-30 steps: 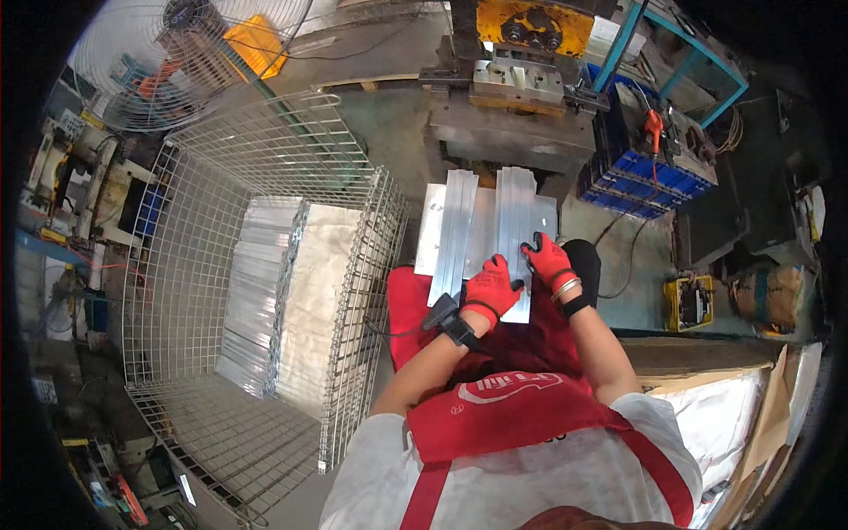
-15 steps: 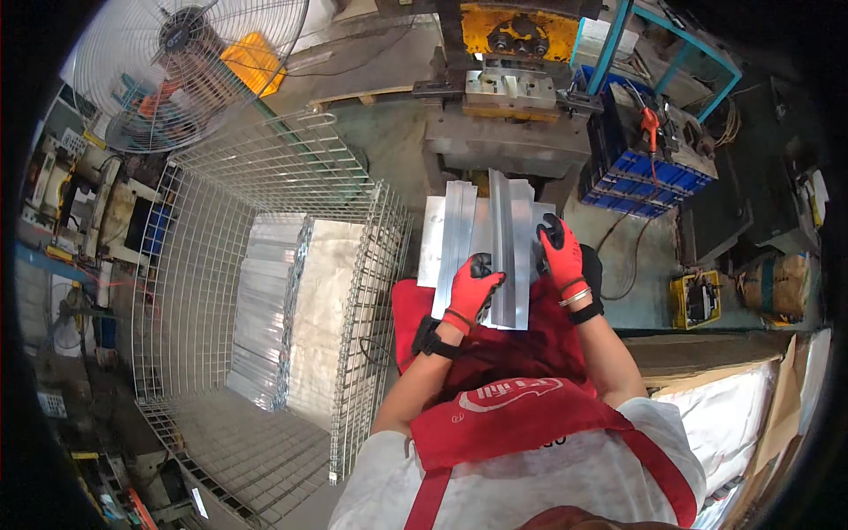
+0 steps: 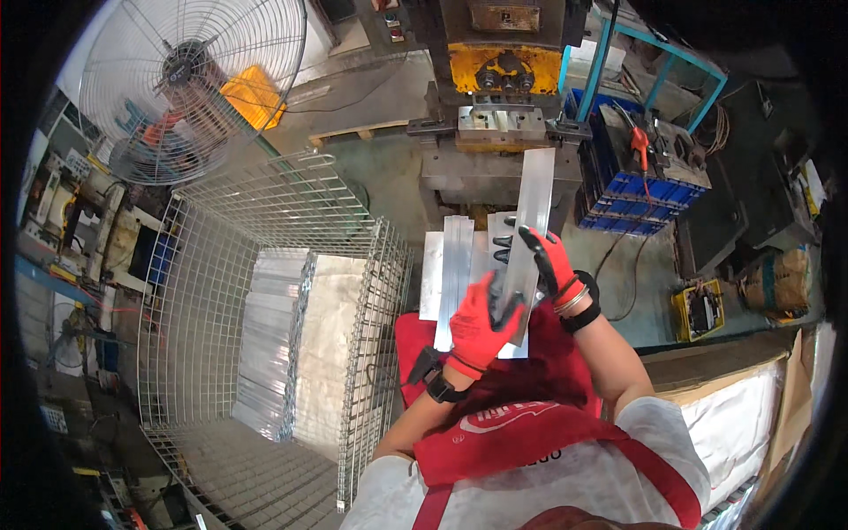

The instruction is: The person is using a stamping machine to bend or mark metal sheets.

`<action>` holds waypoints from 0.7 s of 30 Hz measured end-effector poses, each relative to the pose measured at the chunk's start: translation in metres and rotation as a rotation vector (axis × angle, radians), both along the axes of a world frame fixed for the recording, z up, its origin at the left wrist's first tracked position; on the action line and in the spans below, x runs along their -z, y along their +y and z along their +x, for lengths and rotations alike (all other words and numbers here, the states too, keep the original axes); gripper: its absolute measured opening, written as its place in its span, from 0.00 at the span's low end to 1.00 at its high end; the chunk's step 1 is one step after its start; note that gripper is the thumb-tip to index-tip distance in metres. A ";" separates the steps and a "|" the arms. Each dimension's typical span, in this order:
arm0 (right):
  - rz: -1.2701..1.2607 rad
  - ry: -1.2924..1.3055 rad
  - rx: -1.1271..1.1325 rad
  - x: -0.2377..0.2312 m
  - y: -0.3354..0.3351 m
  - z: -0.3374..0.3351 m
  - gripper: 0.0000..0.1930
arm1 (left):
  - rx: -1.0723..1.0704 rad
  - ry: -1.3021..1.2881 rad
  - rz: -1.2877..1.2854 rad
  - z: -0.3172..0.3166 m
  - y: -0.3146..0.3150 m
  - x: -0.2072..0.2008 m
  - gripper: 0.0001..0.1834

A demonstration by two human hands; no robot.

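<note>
A long silver metal strip (image 3: pixel 536 190) stands tilted up above my lap, its far end towards the machine. My right hand (image 3: pixel 558 265), in a red glove with black fingertips, is closed round its middle; the fingers come out past its left edge and the thumb lies on the front. My left hand (image 3: pixel 481 327), gloved alike and slightly blurred, closes on the strip's lower end. Below lie more metal strips (image 3: pixel 455 274) in a small stack, beside a pale flat sheet (image 3: pixel 432 278). The red apron (image 3: pixel 548 362) covers my lap.
On the left stands a wire mesh cage (image 3: pixel 203 353) holding stacked strips (image 3: pixel 269 336). A large fan (image 3: pixel 190 79) is behind it. Ahead is a press machine (image 3: pixel 499 124). Blue crates (image 3: pixel 609 208) with tools stand to its right, near a yellow basket (image 3: pixel 698 309).
One strip has been lifted off the stack and tilted up. My right hand has moved left onto its middle, and my left hand has come nearer to me at its lower end.
</note>
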State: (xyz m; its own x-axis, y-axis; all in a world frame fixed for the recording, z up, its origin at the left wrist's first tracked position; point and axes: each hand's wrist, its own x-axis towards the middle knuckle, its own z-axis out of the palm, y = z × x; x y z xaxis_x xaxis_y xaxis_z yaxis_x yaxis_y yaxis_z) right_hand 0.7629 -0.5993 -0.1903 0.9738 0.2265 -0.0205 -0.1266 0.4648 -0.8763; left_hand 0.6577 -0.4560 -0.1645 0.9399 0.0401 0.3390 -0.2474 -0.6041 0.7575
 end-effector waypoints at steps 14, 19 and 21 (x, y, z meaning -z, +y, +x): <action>0.330 0.054 -0.396 -0.009 0.007 0.102 0.22 | 0.452 0.967 -1.382 0.069 0.008 0.021 0.22; 0.357 0.146 -0.272 0.019 0.007 0.131 0.21 | 0.329 0.877 -1.229 0.087 0.000 0.013 0.18; 0.235 -0.005 -0.160 0.033 0.005 0.135 0.21 | 0.252 0.806 -1.265 0.094 -0.006 0.013 0.12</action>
